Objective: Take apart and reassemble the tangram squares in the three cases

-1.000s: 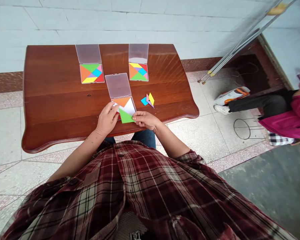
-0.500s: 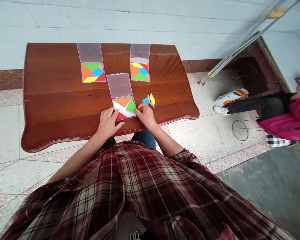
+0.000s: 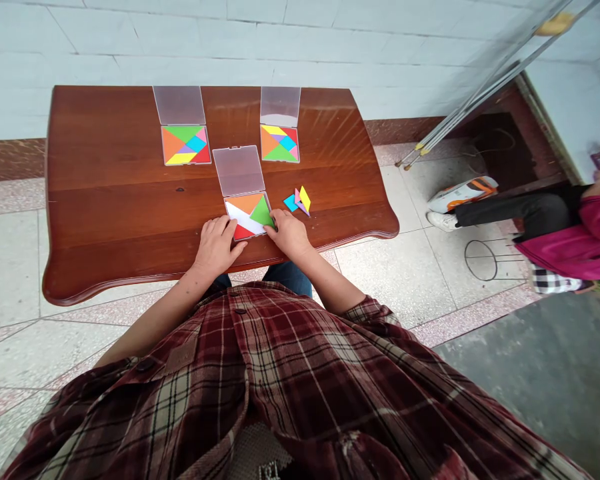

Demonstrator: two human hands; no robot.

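An open tangram box (image 3: 244,217) lies near the front edge of the table, its clear lid (image 3: 239,171) folded back. Inside are an orange triangle (image 3: 244,202), a red triangle (image 3: 242,232) and a green triangle (image 3: 261,213), with white base showing between them. My left hand (image 3: 217,243) grips the box's left side and near corner, thumb apart from the fingers. At the right side, my right hand (image 3: 289,233) is closed on the green triangle, thumb at its lower edge. Loose blue (image 3: 290,203), yellow (image 3: 305,198), pink and purple pieces lie beyond my right hand.
Two more open tangram boxes, one back left (image 3: 185,145) and one back right (image 3: 279,144), hold fitted coloured pieces. The brown wooden table (image 3: 115,200) stands against a tiled wall. On the right are crutches (image 3: 460,113), a bag (image 3: 464,194) and a seated person (image 3: 570,233).
My right hand has shifted slightly left and down, its thumb now lower on the green triangle. That triangle sits slightly further left. My left hand stays almost still.
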